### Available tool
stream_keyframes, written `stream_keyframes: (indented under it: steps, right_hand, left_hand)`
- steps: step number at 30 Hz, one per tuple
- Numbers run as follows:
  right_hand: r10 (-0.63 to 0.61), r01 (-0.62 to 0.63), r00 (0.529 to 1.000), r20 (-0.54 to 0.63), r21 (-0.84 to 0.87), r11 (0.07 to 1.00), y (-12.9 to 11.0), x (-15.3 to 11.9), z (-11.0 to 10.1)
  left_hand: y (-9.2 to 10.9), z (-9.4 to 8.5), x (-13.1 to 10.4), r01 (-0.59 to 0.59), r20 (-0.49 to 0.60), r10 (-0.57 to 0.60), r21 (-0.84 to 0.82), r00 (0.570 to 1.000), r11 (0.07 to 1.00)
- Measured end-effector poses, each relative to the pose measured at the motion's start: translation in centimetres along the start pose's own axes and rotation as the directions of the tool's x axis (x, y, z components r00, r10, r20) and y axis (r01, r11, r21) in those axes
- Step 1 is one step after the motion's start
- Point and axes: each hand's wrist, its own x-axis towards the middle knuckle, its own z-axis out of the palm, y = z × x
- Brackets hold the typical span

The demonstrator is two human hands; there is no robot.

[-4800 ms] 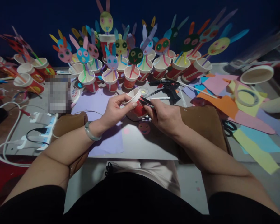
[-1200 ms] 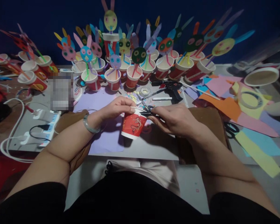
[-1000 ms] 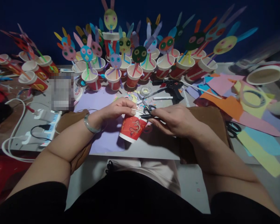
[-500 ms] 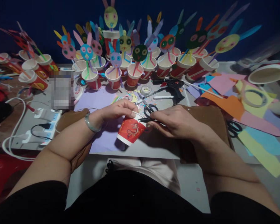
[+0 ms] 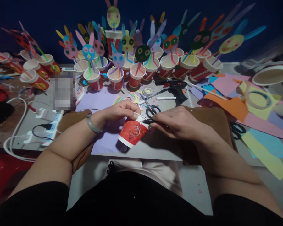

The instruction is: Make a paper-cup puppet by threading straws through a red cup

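Red paper cup [image 5: 132,133] | left hand [image 5: 119,112] grip pinches rim | right hand [image 5: 176,123] grip closed on scissors [image 5: 148,120]

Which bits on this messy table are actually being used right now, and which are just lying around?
In use:
left hand
red paper cup
right hand
small black tool, too dark to identify

Lying about:
scissors
tape roll
coloured paper sheets
finished bunny cups
power strip

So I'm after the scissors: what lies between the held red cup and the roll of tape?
In the head view, black-handled scissors and paper scraps lie between red cup and tape roll.
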Motion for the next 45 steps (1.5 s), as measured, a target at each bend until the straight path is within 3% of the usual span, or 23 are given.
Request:
stream_keyframes:
  steps: [10, 14, 17, 20, 22, 26, 31, 37, 45]
  right_hand:
    - [0.023, -0.025, 0.999, 0.029, 0.053, 0.998, -0.1, 0.2, -0.2]
    - [0.082, -0.073, 0.989, -0.125, 0.076, 0.994, 0.4, 0.1, 0.4]
    - [0.261, -0.23, 0.935, -0.241, 0.15, 0.962, 0.4, 0.1, 0.7]
    - [0.461, -0.405, 0.863, -0.206, 0.264, 0.875, 0.1, 0.4, 0.8]
    - [0.509, -0.436, 0.842, -0.18, 0.329, 0.838, 0.0, 0.6, 0.7]
    - [0.516, -0.432, 0.846, -0.133, 0.395, 0.811, -0.1, 0.9, 0.7]
    - [0.534, -0.476, 0.842, -0.083, 0.354, 0.805, 0.0, 0.9, 0.9]
    - [0.549, -0.531, 0.836, -0.006, 0.245, 0.811, 0.2, 0.9, 0.8]
    - [0.575, -0.573, 0.815, 0.067, 0.237, 0.785, -0.3, 1.2, 0.3]
  left_hand:
    - [-0.1, -0.2, 0.1, 0.0, -0.025, 0.0, 0.011, 1.0, 1.0]
    - [-0.7, -0.6, 0.4, -0.049, -0.113, 0.046, -0.021, 0.992, 0.999]
    - [-1.0, -0.6, 0.7, -0.123, -0.207, 0.109, -0.06, 0.972, 0.991]
    - [-1.2, -0.5, 1.0, -0.208, -0.272, 0.182, -0.07, 0.945, 0.976]
    - [-1.4, -0.4, 1.2, -0.254, -0.302, 0.226, -0.056, 0.926, 0.966]
    - [-1.5, -0.5, 1.3, -0.327, -0.322, 0.31, 0.0, 0.895, 0.945]
    - [-1.6, -0.5, 1.3, -0.35, -0.349, 0.359, 0.092, 0.866, 0.932]
    - [-1.5, -0.6, 1.4, -0.302, -0.377, 0.35, 0.181, 0.858, 0.936]
    - [-1.7, -0.8, 1.6, -0.336, -0.341, 0.423, 0.286, 0.84, 0.898]
